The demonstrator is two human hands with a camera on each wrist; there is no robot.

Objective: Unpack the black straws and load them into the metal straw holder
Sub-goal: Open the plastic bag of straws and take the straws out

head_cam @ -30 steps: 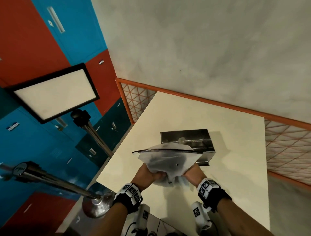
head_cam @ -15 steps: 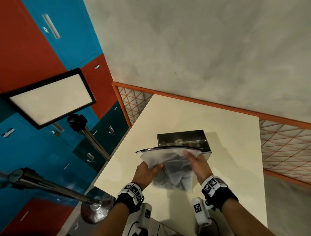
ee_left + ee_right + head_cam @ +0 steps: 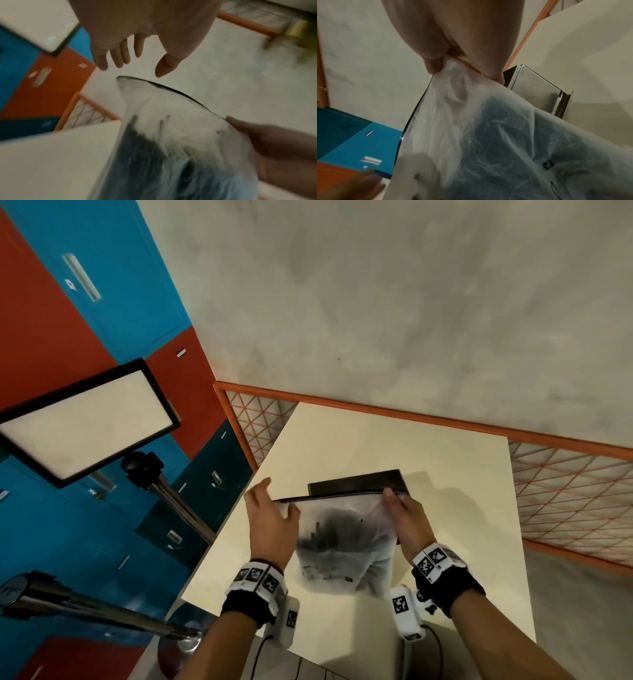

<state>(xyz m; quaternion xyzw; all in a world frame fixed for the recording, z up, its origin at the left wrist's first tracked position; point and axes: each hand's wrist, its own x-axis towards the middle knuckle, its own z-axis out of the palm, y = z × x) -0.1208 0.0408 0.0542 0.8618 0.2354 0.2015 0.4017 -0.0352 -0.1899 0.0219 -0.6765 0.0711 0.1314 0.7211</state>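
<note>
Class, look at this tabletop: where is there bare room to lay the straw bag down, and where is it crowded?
Bare table lies beyond the metal straw holder toward the orange rail, and right of the right hand. The middle is crowded: holder, bag, left hand.

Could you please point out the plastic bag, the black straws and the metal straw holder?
plastic bag (image 3: 346, 505): head view, upper frosted panel.
black straws (image 3: 329, 534): head view, dark bundle inside.
metal straw holder (image 3: 537, 88): right wrist view, shiny side wall.
</note>
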